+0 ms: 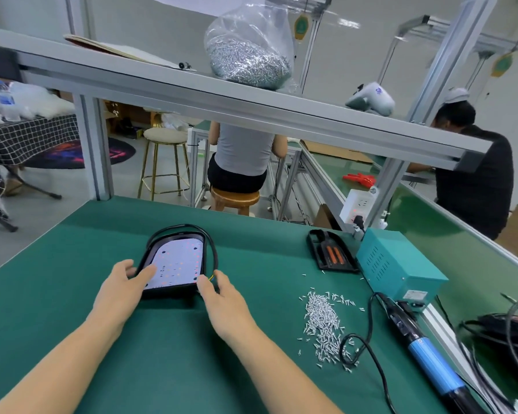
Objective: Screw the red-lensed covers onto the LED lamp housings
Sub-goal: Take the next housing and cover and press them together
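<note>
A black LED lamp housing [177, 261] with a white LED board lies on the green mat, its black cable [213, 255] looped round its far side. My left hand [126, 282] holds its near left corner, thumb on the board. My right hand [219, 291] grips the near right corner by the cable's coloured wire ends. A black cover with red lenses [331, 253] lies apart at the right. A pile of small silver screws [323, 321] lies on the mat. The blue-handled electric screwdriver [425, 351] rests at the right.
A teal power supply box [398, 261] stands at the right, by a socket strip [359, 204]. A bag of screws [248, 52] sits on the overhead shelf [192, 88]. Two people sit at benches beyond. More cables [506, 330] lie at the far right.
</note>
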`<state>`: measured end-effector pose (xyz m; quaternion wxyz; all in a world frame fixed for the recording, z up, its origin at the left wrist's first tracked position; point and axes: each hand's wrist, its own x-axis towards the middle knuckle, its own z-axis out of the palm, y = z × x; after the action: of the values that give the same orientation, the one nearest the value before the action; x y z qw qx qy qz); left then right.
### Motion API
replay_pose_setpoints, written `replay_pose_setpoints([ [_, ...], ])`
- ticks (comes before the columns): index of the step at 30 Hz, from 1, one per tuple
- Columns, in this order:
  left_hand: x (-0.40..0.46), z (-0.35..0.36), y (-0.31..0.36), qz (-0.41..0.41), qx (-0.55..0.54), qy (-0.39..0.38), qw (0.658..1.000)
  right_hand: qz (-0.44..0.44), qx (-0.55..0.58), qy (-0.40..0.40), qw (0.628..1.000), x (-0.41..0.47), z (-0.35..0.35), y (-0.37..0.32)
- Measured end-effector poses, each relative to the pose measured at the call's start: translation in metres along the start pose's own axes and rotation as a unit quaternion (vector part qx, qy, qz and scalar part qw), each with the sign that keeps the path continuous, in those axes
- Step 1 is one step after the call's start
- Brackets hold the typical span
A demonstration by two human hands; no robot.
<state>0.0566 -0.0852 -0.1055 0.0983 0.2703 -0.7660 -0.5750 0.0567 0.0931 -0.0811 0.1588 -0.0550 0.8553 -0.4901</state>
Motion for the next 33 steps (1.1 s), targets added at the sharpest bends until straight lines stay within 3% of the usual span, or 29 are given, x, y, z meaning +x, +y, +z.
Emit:
replay_pose_setpoints([
  [5,-0.003,0.001,0.001,-0.012,-0.003,-0.016,1.0,0.024,0.023,0.001,0.999,0.013,0.005,-0.004],
  [13,-0.011,0.007,0.005,-0.012,0.081,-0.01,0.997,0.049,0.071,0.021,0.996,0.022,0.006,-0.001],
  [33,-0.015,0.012,0.01,-0.041,-0.012,-0.09,0.995,0.077,0.205,-0.01,0.976,0.015,-0.005,0.003],
])
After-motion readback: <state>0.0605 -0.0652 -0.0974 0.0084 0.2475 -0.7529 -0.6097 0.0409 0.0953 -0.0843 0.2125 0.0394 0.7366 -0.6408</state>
